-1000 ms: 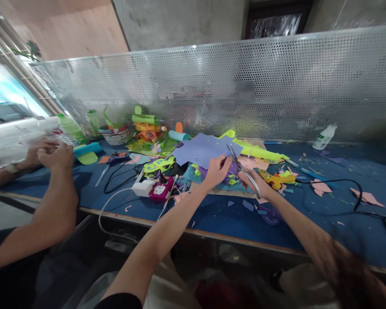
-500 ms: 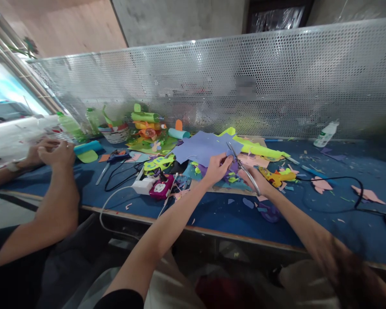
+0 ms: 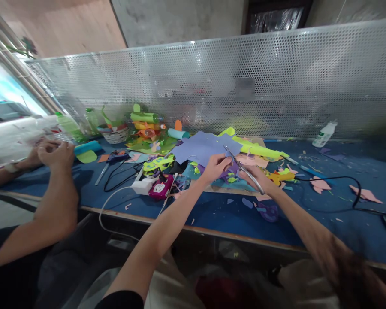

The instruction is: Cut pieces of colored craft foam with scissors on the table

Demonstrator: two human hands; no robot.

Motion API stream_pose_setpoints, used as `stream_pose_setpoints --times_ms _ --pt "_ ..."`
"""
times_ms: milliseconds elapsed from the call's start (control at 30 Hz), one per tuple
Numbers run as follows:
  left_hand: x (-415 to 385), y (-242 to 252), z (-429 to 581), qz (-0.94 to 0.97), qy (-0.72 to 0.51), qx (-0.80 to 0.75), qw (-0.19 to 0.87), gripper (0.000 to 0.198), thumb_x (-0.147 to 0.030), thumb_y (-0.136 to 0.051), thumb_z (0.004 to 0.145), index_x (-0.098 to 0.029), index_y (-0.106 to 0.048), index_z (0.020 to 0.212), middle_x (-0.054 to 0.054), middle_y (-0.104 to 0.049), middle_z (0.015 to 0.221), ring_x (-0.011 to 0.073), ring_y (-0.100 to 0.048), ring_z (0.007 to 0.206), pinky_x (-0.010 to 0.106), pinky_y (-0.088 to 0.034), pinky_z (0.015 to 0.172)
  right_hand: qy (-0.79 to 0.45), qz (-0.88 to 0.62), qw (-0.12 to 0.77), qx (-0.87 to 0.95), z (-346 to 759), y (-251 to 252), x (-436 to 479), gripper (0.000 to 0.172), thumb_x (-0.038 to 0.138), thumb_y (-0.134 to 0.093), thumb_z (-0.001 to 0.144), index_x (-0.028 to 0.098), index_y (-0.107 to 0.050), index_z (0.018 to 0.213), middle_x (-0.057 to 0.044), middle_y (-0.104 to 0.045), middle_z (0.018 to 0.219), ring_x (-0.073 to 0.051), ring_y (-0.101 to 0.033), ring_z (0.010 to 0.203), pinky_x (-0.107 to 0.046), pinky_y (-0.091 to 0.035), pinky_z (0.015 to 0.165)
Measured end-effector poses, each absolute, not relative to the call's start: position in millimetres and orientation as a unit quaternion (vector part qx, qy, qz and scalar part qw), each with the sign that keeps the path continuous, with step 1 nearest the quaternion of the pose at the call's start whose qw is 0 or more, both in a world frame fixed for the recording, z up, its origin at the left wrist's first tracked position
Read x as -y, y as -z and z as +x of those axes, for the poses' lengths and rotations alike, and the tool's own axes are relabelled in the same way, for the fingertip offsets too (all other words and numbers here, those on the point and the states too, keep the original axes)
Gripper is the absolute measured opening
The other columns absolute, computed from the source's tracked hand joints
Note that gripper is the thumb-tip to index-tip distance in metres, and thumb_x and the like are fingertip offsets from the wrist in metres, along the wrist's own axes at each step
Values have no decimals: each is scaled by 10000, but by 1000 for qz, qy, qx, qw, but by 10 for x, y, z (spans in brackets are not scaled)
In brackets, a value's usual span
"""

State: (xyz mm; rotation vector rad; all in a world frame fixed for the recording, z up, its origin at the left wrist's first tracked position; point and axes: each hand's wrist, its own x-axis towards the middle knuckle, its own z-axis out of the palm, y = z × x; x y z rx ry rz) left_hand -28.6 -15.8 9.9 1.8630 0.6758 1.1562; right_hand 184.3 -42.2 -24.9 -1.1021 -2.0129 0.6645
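My left hand (image 3: pixel 216 166) pinches the near edge of a lavender-blue paper sheet (image 3: pixel 202 148) held over the blue table (image 3: pixel 309 214). My right hand (image 3: pixel 257 179) grips silver scissors (image 3: pixel 242 168), whose blades point up-left into the sheet beside my left fingers. Under both hands lies a heap of coloured paper offcuts in purple, teal, pink and yellow-green.
A co-worker's hands (image 3: pixel 53 154) work on clear plastic at the far left. A white power strip (image 3: pixel 141 186) with a magenta device (image 3: pixel 161 189), a black cable (image 3: pixel 347 189), a yellow glue gun (image 3: pixel 278 176), a white glue bottle (image 3: pixel 324 135), a basket (image 3: pixel 116 135) and a perforated metal screen (image 3: pixel 244 86) surround the work area.
The scissors and my right hand have shifted slightly along the sheet's edge; my left hand keeps its hold. The co-worker's hands have barely moved.
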Motion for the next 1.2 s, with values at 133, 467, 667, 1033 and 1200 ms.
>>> stream_pose_setpoints --times_ms 133,467,667,1033,1200 --pt "142 -105 -300 730 -452 -269 436 391 -463 -563 936 -154 -571 695 -43 -437 532 91 -371 526 262 -292 561 -237 -434 364 789 1830 249 433 522 714 -450 876 224 -490 702 28 -431 574 -136 -414 541 -261 -295 496" --pt "141 -100 -289 730 -437 -273 449 423 -496 -575 918 -157 -561 665 -40 -441 530 93 -381 528 265 -316 579 -269 -423 368 784 1825 242 438 520 720 -468 861 212 -565 801 30 -444 609 -147 -428 554 -277 -325 498" --pt "123 -52 -294 737 -458 -277 412 471 -492 -565 939 -173 -487 603 -21 -463 551 101 -408 542 272 -328 576 -259 -420 366 789 1825 257 434 506 706 -461 877 215 -549 797 39 -420 610 -138 -411 548 -276 -318 506" --pt "134 -72 -305 732 -498 -315 343 528 -529 -519 979 -175 -460 591 -29 -417 539 96 -380 541 277 -287 564 -261 -416 348 799 1804 171 507 542 747 -383 888 237 -471 727 25 -445 606 -149 -432 561 -281 -344 513" --pt "142 -47 -292 743 -483 -306 348 545 -569 -500 984 -178 -465 607 -25 -438 544 101 -393 544 275 -306 568 -283 -400 357 795 1796 161 533 538 765 -376 874 245 -494 802 13 -499 660 -174 -486 613 -330 -431 600"
